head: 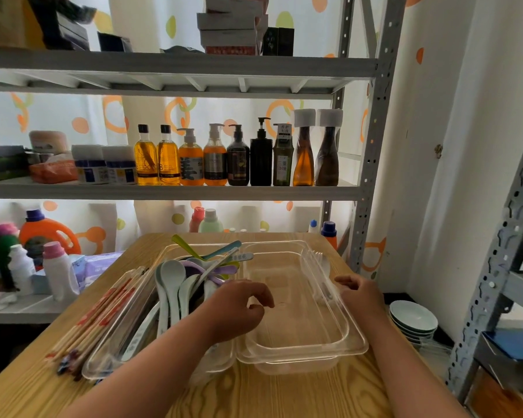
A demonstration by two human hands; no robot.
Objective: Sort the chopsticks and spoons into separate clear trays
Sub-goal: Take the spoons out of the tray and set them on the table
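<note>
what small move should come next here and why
Probably reach the left hand back to the chopsticks on the table and carry them to the right tray. That tray looks empty, the spoons already fill the left tray, and both hands look empty.

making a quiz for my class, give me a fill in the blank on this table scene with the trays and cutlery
1. The pastel ceramic spoons lie piled in the ____ clear plastic tray.
2. The right clear plastic tray holds ____ spoons.
3. The red-printed wooden chopsticks lie ____ of the spoon tray.

Missing words: left; no; left
</note>
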